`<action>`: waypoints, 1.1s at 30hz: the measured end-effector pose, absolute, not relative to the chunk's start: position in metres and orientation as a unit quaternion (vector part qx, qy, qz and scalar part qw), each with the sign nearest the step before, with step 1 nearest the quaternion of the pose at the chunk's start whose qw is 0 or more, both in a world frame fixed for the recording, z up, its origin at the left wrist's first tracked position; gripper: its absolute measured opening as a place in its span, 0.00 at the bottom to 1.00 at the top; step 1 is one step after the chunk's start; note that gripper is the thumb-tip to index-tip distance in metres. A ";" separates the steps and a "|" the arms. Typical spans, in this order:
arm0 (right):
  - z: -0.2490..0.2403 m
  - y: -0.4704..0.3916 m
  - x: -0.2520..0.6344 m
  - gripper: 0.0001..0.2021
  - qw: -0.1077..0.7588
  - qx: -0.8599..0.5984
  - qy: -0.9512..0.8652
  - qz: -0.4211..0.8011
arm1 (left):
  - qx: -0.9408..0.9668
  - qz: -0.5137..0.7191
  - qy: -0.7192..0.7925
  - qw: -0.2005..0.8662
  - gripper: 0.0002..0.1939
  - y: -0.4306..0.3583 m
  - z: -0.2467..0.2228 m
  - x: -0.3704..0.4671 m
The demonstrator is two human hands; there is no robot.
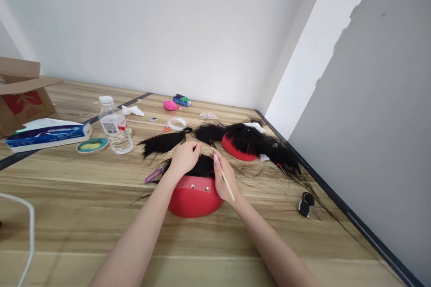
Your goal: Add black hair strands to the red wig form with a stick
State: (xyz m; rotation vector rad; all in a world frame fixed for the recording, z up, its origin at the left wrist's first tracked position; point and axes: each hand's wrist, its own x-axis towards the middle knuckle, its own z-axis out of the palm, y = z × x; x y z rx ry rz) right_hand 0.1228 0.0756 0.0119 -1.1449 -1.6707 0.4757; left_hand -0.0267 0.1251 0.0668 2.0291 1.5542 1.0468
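Cardboard box (pixel 25 110) is sitting far left; water bottle (pixel 116 130) is standing upright. Left hand (pixel 185 159) is pinching closed at black hair (pixel 202 167), contents indiscernible. Red dome (pixel 195 204) is resting on the table (pixel 101 233), under that hair. Right hand (pixel 225 177) is gripping a pale stick (pixel 228 186). Keys (pixel 305 205) are lying at right.

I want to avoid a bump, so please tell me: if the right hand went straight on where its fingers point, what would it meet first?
Probably the black tuft beyond the right hand, though the left hand is close beside that line and one view leaves depth unclear.
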 end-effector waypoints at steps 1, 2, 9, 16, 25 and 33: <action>0.015 0.076 0.125 0.26 0.514 -0.475 -0.689 0.187 | 0.720 0.375 0.552 0.190 0.18 0.125 0.067 -0.026; 0.018 0.076 0.127 0.25 0.526 -0.478 -0.682 0.173 | 0.719 0.378 0.551 0.192 0.19 0.125 0.067 -0.026; 0.046 0.069 0.142 0.19 0.581 -0.454 -0.658 0.154 | 0.697 0.407 0.527 0.268 0.19 0.131 0.063 -0.031; 0.033 0.067 0.135 0.38 0.377 -0.396 -0.810 0.214 | 0.638 0.458 0.490 0.378 0.22 0.137 0.061 -0.042; 0.035 0.068 0.132 0.19 0.451 -0.407 -0.752 0.256 | 0.626 0.458 0.464 0.428 0.20 0.129 0.069 -0.037; 0.030 0.073 0.133 0.13 0.486 -0.395 -0.737 0.253 | 0.592 0.609 0.412 0.329 0.19 0.108 0.110 -0.057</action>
